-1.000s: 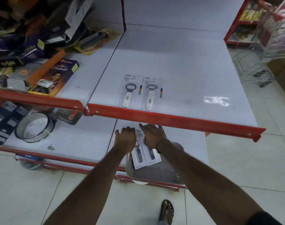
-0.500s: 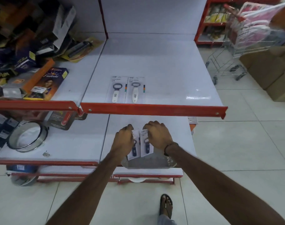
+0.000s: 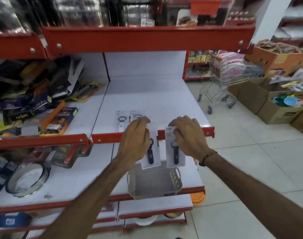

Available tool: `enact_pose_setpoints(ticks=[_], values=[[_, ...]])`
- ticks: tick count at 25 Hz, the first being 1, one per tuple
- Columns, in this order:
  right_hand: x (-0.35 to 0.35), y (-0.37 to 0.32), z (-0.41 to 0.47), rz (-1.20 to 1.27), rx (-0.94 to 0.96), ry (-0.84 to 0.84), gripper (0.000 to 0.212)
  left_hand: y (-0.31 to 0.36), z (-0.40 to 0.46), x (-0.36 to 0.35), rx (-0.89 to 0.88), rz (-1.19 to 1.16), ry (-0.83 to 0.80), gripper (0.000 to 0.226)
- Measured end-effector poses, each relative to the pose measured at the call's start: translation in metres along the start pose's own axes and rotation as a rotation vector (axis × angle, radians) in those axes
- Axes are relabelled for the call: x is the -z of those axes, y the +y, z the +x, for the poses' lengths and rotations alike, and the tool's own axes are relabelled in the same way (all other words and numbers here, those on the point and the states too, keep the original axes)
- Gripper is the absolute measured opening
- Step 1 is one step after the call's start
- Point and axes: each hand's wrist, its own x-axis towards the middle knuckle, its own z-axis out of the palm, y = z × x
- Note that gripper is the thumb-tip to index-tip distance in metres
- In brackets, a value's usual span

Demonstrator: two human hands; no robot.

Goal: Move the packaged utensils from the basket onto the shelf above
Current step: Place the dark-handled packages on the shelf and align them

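Shop shelf [image 3: 152,99] edge: left hand [image 3: 135,138] and right hand [image 3: 188,137] each pinch a dangling packet, the left packet [image 3: 151,157] half hidden, the right packet [image 3: 175,152] clear above the basket [image 3: 154,185].

Goods on the top shelf [image 3: 147,37] are smeared by motion blur and cannot be identified. The left hand [image 3: 134,137] covers the top of its packet [image 3: 151,156] and part of a white-handled packet [image 3: 136,118] behind. Packet print is unreadably small.
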Motion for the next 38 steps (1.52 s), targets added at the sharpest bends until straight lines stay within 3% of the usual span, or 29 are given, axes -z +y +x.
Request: enact_pose_setpoints(ticks=[8, 13, 18, 21, 24, 26, 29, 38], values=[[0.037, 0.030, 0.143, 0.047, -0.180, 0.113, 0.031, -0.005, 0.152, -0.001, 0.041, -0.044, -0.091, 0.010], [-0.011, 0.068, 0.168, -0.055, -0.290, -0.089, 0.035, -0.029, 0.171, -0.048, 0.236, -0.060, -0.233, 0.012], [-0.046, 0.082, 0.155, -0.030, -0.295, -0.309, 0.034, -0.061, 0.163, -0.074, 0.257, 0.111, -0.438, 0.027], [-0.050, 0.078, 0.155, -0.184, -0.216, -0.376, 0.049, -0.085, 0.162, -0.052, 0.284, 0.195, -0.507, 0.042], [-0.056, 0.050, 0.162, -0.015, -0.119, -0.475, 0.063, -0.116, 0.160, -0.006, 0.395, 0.207, -0.648, 0.056], [-0.064, 0.022, 0.167, 0.101, -0.070, -0.651, 0.077, -0.130, 0.150, 0.022, 0.476, 0.280, -0.796, 0.070], [-0.080, -0.003, 0.165, 0.039, -0.004, -0.883, 0.093, -0.138, 0.131, 0.034, 0.458, 0.401, -0.963, 0.084], [-0.083, -0.009, 0.163, 0.096, -0.037, -0.906, 0.085, -0.140, 0.109, 0.033, 0.413, 0.326, -0.936, 0.072]])
